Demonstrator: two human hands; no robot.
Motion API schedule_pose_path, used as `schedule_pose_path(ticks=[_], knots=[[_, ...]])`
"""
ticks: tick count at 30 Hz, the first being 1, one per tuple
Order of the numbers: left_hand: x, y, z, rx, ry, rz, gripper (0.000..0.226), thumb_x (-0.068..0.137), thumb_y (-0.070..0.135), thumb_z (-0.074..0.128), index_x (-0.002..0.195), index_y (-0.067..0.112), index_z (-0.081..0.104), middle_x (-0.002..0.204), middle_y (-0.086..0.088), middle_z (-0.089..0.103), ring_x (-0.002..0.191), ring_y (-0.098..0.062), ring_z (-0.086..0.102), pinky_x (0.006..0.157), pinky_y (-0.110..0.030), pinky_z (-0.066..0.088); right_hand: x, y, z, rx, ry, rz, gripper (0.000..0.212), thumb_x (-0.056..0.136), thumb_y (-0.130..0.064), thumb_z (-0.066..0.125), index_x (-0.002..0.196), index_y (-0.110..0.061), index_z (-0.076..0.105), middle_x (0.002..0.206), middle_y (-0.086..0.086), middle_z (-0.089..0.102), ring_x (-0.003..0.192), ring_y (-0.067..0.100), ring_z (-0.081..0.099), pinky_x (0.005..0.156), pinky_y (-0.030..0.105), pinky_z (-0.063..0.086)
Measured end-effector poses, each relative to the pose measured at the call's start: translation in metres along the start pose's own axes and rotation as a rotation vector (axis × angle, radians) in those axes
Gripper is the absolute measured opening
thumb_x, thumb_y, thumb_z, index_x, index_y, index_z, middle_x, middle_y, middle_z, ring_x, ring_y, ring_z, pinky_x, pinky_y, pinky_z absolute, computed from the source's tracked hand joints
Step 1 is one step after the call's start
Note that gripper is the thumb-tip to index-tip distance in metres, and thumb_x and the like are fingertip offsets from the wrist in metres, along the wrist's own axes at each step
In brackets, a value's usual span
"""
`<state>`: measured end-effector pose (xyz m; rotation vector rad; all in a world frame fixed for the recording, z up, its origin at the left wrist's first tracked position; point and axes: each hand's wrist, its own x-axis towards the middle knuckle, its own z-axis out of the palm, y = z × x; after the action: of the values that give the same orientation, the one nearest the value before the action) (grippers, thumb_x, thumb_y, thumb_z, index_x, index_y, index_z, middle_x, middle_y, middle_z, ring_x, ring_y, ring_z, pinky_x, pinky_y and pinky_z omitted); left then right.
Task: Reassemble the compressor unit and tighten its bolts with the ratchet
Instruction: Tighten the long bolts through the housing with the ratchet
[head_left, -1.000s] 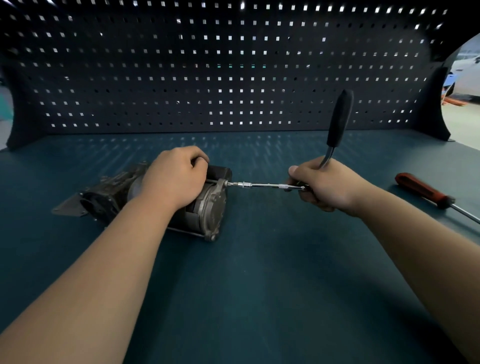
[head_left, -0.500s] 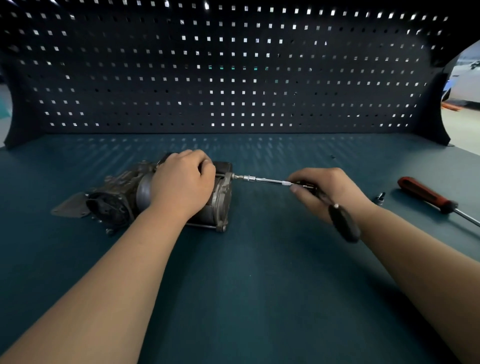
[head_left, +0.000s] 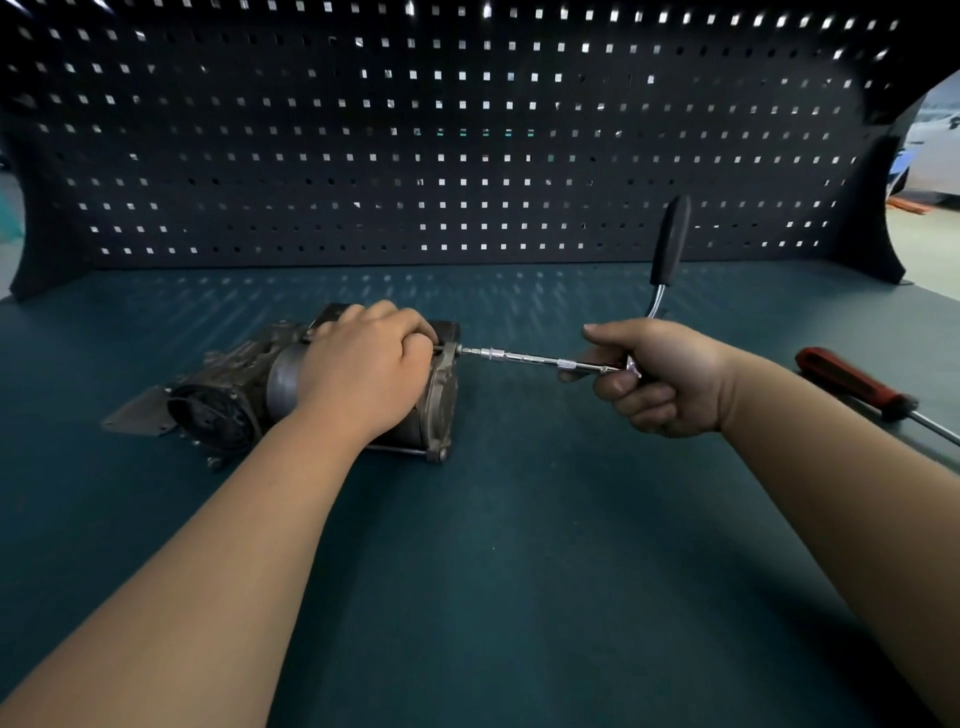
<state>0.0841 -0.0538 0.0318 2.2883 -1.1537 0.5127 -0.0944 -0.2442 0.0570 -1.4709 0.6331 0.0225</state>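
The grey compressor unit (head_left: 228, 400) lies on its side at the left of the bench, its end plate facing right. My left hand (head_left: 363, 364) grips the top of its round body and hides most of it. A ratchet (head_left: 670, 244) with a black handle points up and away; its long chrome extension (head_left: 524, 358) runs left to a bolt at the top of the end plate. My right hand (head_left: 660, 374) grips the ratchet at its head. A long through-bolt shows along the unit's lower edge.
A red-handled screwdriver (head_left: 852, 382) lies at the right of the dark teal bench (head_left: 519, 571), shaft pointing right. A dark pegboard (head_left: 467, 145) closes the back. A flat metal plate (head_left: 140, 415) sticks out at the unit's left end.
The ratchet handle, which pointed up a second ago, swung down toward me half a second ago and now points up again. My left hand stayed on the compressor.
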Motion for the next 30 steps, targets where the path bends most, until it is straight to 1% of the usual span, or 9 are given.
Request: schedule_pose_path(ticks=[6, 9, 11, 14, 18, 21, 23, 27, 30], knots=[[0.000, 0.002, -0.002, -0.051, 0.026, -0.013, 0.049, 0.079, 0.035, 0.021, 0.091, 0.029, 0.068, 0.093, 0.018, 0.048, 0.091, -0.007, 0.037, 0.081, -0.029, 0.026, 0.005, 0.019, 0.006, -0.349, 0.313, -0.377, 0.044, 0.095, -0.045, 0.044, 0.078, -0.012, 0.068, 0.050, 0.002, 0.045, 0.039, 0.017, 0.031, 0.038, 0.022, 0.028], [0.000, 0.002, -0.002, -0.051, 0.026, -0.006, 0.050, 0.079, 0.035, 0.021, 0.093, 0.028, 0.069, 0.096, 0.015, 0.053, 0.092, -0.009, 0.038, 0.082, -0.029, 0.026, 0.001, 0.027, -0.001, -0.990, 0.509, -0.855, 0.031, 0.091, -0.038, 0.051, 0.083, -0.013, 0.066, 0.057, -0.004, 0.054, 0.050, 0.016, 0.049, 0.050, 0.024, 0.039], [-0.001, 0.002, -0.002, -0.049, 0.017, -0.009, 0.051, 0.079, 0.035, 0.020, 0.094, 0.028, 0.068, 0.101, 0.011, 0.057, 0.093, -0.010, 0.038, 0.083, -0.030, 0.026, -0.003, 0.031, -0.005, -1.384, 0.541, -1.133, 0.017, 0.089, -0.025, 0.062, 0.093, -0.010, 0.069, 0.070, 0.001, 0.064, 0.056, 0.027, 0.059, 0.049, 0.030, 0.047], [0.000, 0.001, -0.003, -0.037, 0.005, -0.002, 0.046, 0.084, 0.033, 0.024, 0.096, 0.028, 0.068, 0.104, 0.010, 0.057, 0.094, -0.010, 0.038, 0.083, -0.029, 0.025, -0.003, 0.033, -0.006, -1.465, 0.555, -1.244, 0.018, 0.081, -0.010, 0.072, 0.098, -0.004, 0.071, 0.074, 0.008, 0.064, 0.052, 0.031, 0.060, 0.042, 0.036, 0.049], [-0.003, 0.004, -0.005, 0.039, -0.030, 0.019, 0.037, 0.095, 0.033, 0.028, 0.107, 0.027, 0.063, 0.114, 0.005, 0.056, 0.107, -0.018, 0.042, 0.088, -0.033, 0.028, -0.002, 0.032, -0.004, -1.373, 0.583, -1.257, 0.015, 0.082, -0.008, 0.071, 0.097, -0.006, 0.072, 0.075, 0.005, 0.064, 0.056, 0.029, 0.060, 0.046, 0.036, 0.051], [-0.005, 0.021, -0.006, 0.003, -0.102, 0.082, 0.049, 0.091, 0.052, 0.024, 0.123, 0.028, 0.054, 0.124, 0.004, 0.051, 0.116, -0.021, 0.038, 0.095, -0.039, 0.033, 0.000, 0.031, -0.001, -1.161, 0.558, -1.108, 0.010, 0.088, -0.017, 0.065, 0.096, -0.015, 0.071, 0.079, -0.003, 0.067, 0.068, 0.025, 0.063, 0.061, 0.034, 0.051], [-0.005, 0.039, 0.000, 0.053, -0.166, 0.155, 0.044, 0.092, 0.053, 0.032, 0.126, 0.031, 0.050, 0.127, 0.006, 0.048, 0.118, -0.021, 0.037, 0.096, -0.039, 0.033, 0.001, 0.029, -0.001, -1.019, 0.525, -0.957, 0.011, 0.089, -0.027, 0.059, 0.093, -0.024, 0.069, 0.075, -0.007, 0.067, 0.070, 0.017, 0.062, 0.063, 0.030, 0.049], [-0.010, 0.059, 0.018, 0.271, -0.128, 0.214, 0.034, 0.097, 0.045, 0.034, 0.125, 0.031, 0.047, 0.126, 0.008, 0.050, 0.117, -0.021, 0.040, 0.094, -0.042, 0.034, 0.001, 0.019, 0.000, -0.844, 0.461, -0.777, 0.014, 0.090, -0.026, 0.059, 0.080, -0.027, 0.068, 0.058, -0.007, 0.058, 0.053, 0.012, 0.051, 0.049, 0.021, 0.039], [-0.012, 0.056, 0.023, 0.307, -0.057, 0.226, 0.033, 0.098, 0.043, 0.032, 0.124, 0.030, 0.047, 0.122, 0.008, 0.054, 0.114, -0.021, 0.042, 0.093, -0.041, 0.035, 0.000, 0.006, 0.003, -0.388, 0.248, -0.383, 0.030, 0.094, -0.037, 0.054, 0.079, -0.016, 0.070, 0.050, -0.004, 0.041, 0.035, 0.010, 0.028, 0.037, 0.021, 0.027]])
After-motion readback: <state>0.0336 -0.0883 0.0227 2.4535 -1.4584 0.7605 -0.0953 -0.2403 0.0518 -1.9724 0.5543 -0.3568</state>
